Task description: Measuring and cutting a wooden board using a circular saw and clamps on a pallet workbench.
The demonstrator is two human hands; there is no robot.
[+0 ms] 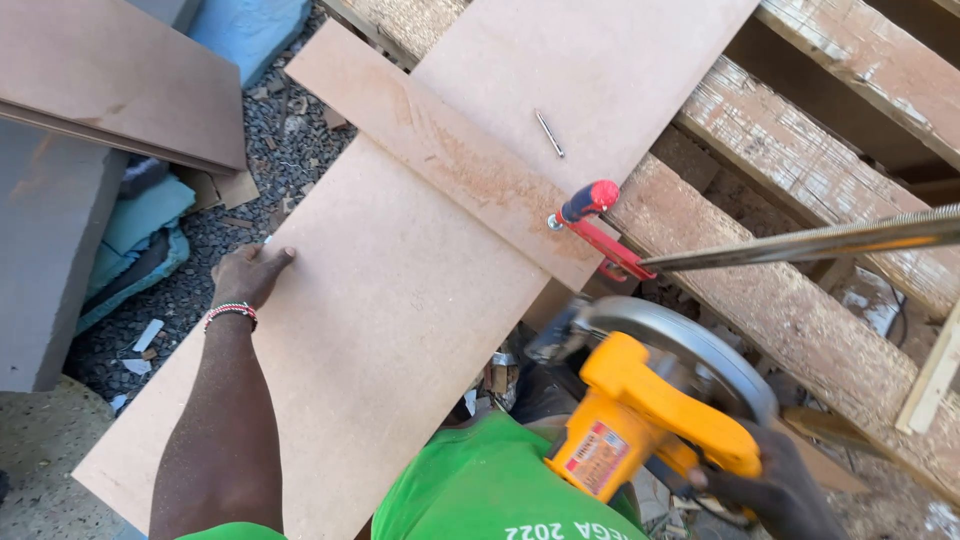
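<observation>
Both hands work: left hand (250,275) fingers flat on the fibreboard panel (400,300), right hand (775,490) gripping the red-labelled yellow circular saw (640,420).

A wooden pallet (800,200) holds a long brown board (400,300). A thin strip (440,150) lies across the board, and a nail (549,134) rests just past the strip.

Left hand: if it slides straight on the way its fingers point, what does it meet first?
Probably the narrow strip clamped across the board; the left hand points up-right over bare board until there.
</observation>
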